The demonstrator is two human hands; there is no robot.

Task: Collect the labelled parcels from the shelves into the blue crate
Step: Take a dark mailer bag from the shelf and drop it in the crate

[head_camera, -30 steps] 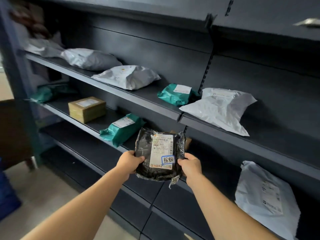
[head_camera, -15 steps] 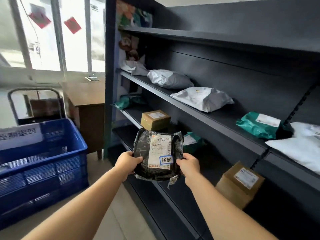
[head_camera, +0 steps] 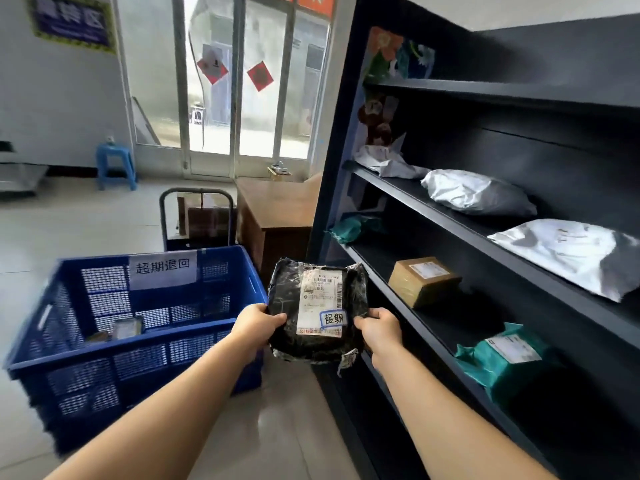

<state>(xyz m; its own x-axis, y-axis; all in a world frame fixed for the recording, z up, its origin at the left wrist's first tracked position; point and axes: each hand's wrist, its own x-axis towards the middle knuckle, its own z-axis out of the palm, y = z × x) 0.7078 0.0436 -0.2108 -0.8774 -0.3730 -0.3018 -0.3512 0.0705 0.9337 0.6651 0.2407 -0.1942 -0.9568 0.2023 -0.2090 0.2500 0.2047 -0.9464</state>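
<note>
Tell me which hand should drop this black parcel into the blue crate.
Left, probably. The left hand grips the black parcel's edge nearest the blue crate, which sits on that side; the right hand holds the edge toward the shelves.

The dark shelving unit [head_camera: 460, 233] stands at the right. On its middle shelf lie a crumpled white bag [head_camera: 388, 161] at the far end, then a grey-white mailer [head_camera: 474, 194], then a larger white mailer [head_camera: 568, 254] nearest. The shelf below carries a green bag [head_camera: 349, 228] farthest, a cardboard box [head_camera: 422, 280], and a green labelled parcel [head_camera: 505, 358] nearest. Left of the unit, on the tiled floor [head_camera: 277, 427], stands the blue crate [head_camera: 131, 327].
</note>
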